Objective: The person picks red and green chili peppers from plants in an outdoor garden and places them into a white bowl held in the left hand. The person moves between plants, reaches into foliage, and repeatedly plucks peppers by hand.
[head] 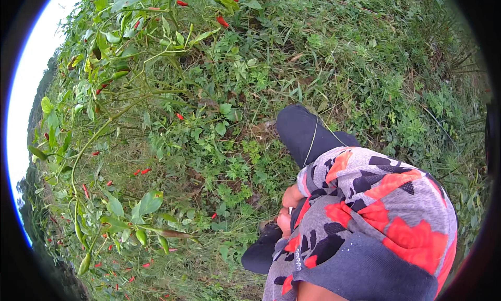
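Observation:
The picture is turned, with the sky at its left. My right hand (292,196) is low at my lap, its fingers bent and partly hidden by the patterned sleeve. Just below it in the picture is my left hand (284,221), close to the right one and beside my dark-trousered left knee (260,248). A small pale spot shows between the hands, too small to name. What either hand holds is hidden. My other knee (299,129) is bent, with thin pale green strands (314,136) across it.
Chilli plants reach in from the left, with a long bent branch (92,138), red chillies (222,21) and green chillies (141,237). Low weeds and grass (242,160) cover the ground before my knees. More thick greenery (415,117) grows on the right.

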